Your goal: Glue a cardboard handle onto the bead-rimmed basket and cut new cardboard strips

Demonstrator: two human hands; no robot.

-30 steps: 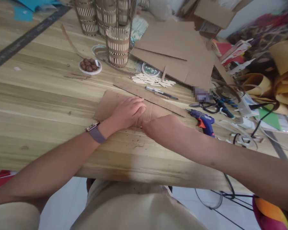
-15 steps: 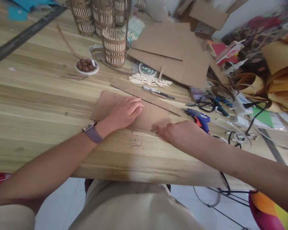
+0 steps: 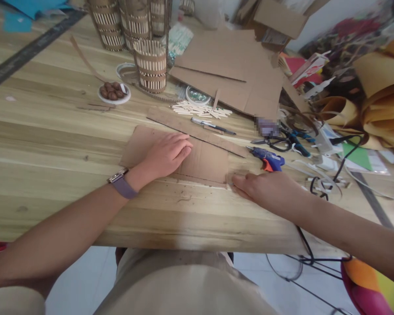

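My left hand (image 3: 166, 153) lies flat, fingers stretched out, pressing down a brown cardboard piece (image 3: 206, 162) on the wooden table (image 3: 52, 144). A purple-strapped watch (image 3: 121, 183) sits on that wrist. My right hand (image 3: 262, 188) rests on the table just past the cardboard's near right corner, fingers drawn together and pointing left. What they hold is hidden. A narrow offcut (image 3: 197, 179) runs along the cardboard's near edge.
Beyond the piece lie a long cardboard strip (image 3: 187, 127), a pen-like tool (image 3: 213, 126) and wooden sticks (image 3: 200, 109). A blue glue gun (image 3: 269, 159), scissors (image 3: 282, 142) and cables (image 3: 320, 188) crowd the right. Stick-walled cylinders (image 3: 150, 65), a dish of brown nuts (image 3: 113, 92) and cardboard sheets (image 3: 230, 70) stand behind.
My right hand has slid to the right along the cardboard's near edge, from beside the left hand to past the right corner. The left hand has stayed flat on the cardboard.
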